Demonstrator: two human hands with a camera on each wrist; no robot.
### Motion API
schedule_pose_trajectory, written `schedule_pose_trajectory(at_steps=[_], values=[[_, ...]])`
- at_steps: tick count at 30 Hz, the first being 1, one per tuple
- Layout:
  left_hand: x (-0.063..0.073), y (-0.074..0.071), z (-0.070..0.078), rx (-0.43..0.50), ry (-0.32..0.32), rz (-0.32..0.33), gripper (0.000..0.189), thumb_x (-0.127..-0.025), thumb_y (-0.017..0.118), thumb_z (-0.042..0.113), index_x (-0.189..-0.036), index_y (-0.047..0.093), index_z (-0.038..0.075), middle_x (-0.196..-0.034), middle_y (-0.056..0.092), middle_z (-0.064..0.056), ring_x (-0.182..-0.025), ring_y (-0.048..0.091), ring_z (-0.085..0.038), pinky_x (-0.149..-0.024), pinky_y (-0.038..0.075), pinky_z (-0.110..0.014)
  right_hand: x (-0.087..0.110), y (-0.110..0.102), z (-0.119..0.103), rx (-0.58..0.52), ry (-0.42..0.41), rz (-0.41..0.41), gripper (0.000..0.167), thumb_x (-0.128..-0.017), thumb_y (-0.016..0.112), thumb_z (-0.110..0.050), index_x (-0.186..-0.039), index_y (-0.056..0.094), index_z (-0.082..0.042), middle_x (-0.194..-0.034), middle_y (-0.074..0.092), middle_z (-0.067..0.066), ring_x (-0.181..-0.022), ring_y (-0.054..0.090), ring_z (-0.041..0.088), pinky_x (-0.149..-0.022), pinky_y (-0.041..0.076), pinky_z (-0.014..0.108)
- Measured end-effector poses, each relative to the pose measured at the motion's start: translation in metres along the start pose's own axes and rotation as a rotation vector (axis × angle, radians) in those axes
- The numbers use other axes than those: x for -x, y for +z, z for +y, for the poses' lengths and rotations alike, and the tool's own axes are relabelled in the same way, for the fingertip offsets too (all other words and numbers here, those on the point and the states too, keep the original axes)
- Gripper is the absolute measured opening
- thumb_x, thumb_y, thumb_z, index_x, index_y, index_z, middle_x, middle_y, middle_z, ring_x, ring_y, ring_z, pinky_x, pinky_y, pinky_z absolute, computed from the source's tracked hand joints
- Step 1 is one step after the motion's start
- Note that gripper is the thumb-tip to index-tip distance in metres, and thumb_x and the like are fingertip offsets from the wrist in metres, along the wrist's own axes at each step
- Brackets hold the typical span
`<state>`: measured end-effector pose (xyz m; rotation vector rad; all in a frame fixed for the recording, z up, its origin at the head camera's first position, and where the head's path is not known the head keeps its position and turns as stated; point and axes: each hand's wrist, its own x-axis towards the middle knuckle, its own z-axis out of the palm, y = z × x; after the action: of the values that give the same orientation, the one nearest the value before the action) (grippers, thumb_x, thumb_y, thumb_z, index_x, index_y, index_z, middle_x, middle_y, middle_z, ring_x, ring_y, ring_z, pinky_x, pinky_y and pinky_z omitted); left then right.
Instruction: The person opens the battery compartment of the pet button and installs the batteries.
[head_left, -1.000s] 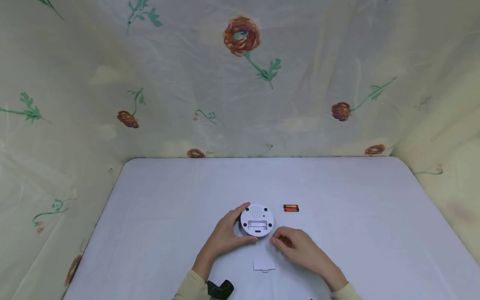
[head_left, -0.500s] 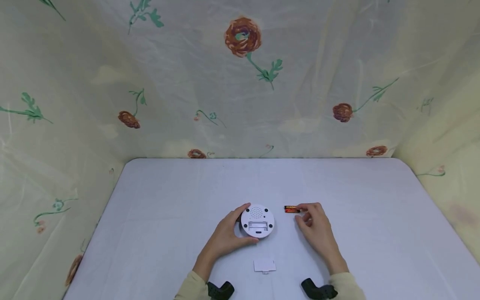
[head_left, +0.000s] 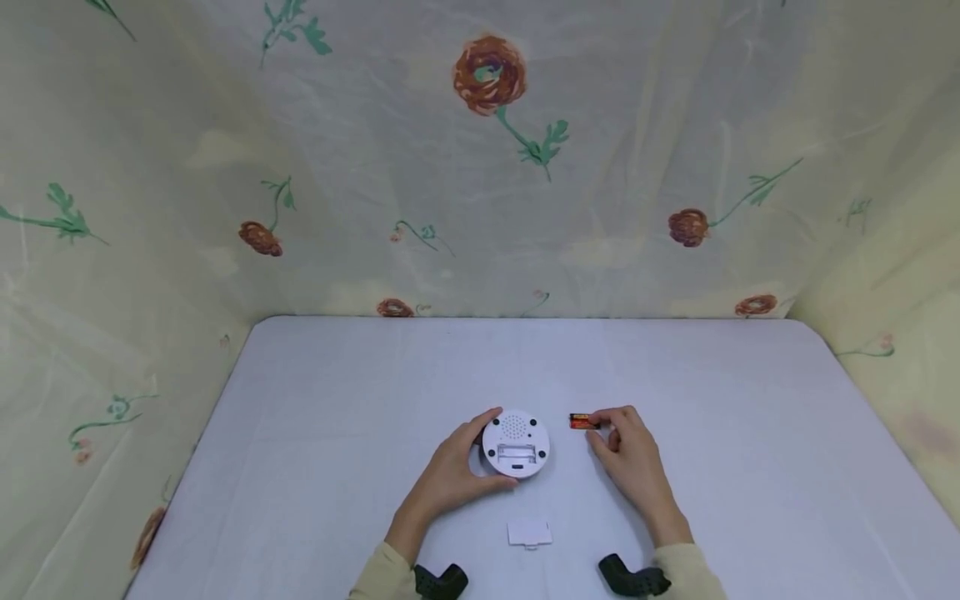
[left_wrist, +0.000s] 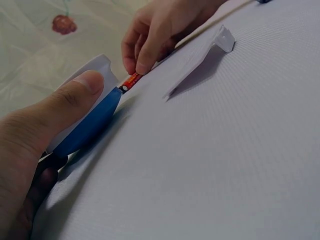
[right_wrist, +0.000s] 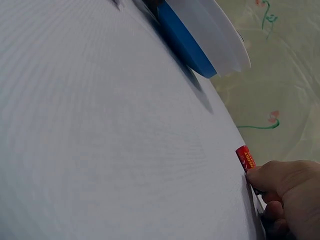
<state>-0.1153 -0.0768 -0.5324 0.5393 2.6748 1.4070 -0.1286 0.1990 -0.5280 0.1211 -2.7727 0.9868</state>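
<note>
My left hand (head_left: 453, 467) grips a round white device (head_left: 513, 423) by its edge, thumb at the near side and index finger at the far side. The device's underside faces up, showing a speaker grille, dark feet and an uncovered battery compartment (head_left: 517, 452) with nothing in it. Its blue side (left_wrist: 92, 125) shows in the left wrist view. To the right, my right hand (head_left: 630, 450) pinches a small red battery (right_wrist: 245, 156) between thumb and fingers, low over the table. The fingertips cover part of the battery pair. A white battery cover (head_left: 529, 533) lies nearer me.
A white cloth covers the table (head_left: 360, 383). Flower-printed curtains (head_left: 600, 208) hang behind it and at both sides. A dark strap mount (head_left: 441, 581) sits at the left wrist, and another mount (head_left: 633, 577) at the right wrist.
My right hand has moved from beside the device, right and away from me, to the batteries, and its fingers have closed on one. My left hand and the device stay put.
</note>
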Motion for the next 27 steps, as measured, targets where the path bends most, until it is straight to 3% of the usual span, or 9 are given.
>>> schedule_pose_trajectory(at_steps=[20, 27], values=[[0.0004, 0.0008, 0.001, -0.005, -0.021, 0.0, 0.098, -0.064, 0.082, 0.052, -0.146, 0.03, 0.038, -0.134, 0.051, 0.008, -0.116, 0.051, -0.009, -0.101, 0.042, -0.042, -0.0014, -0.0028, -0.0001, 0.025, -0.047, -0.024, 0.018, -0.083, 0.072, -0.014, -0.101, 0.066, -0.012, -0.08, 0.051, -0.001, -0.061, 0.038, 0.006, -0.05, 0.031, 0.02], [0.0002, 0.0012, 0.0008, -0.011, -0.031, -0.001, 0.098, -0.063, 0.082, 0.053, -0.145, 0.029, 0.039, -0.135, 0.05, 0.009, -0.117, 0.051, -0.009, -0.101, 0.042, -0.043, -0.0016, -0.0058, -0.002, -0.098, -0.06, -0.007, 0.013, -0.085, 0.069, -0.013, -0.098, 0.064, -0.014, -0.075, 0.055, -0.003, -0.06, 0.044, 0.004, -0.051, 0.035, 0.019]])
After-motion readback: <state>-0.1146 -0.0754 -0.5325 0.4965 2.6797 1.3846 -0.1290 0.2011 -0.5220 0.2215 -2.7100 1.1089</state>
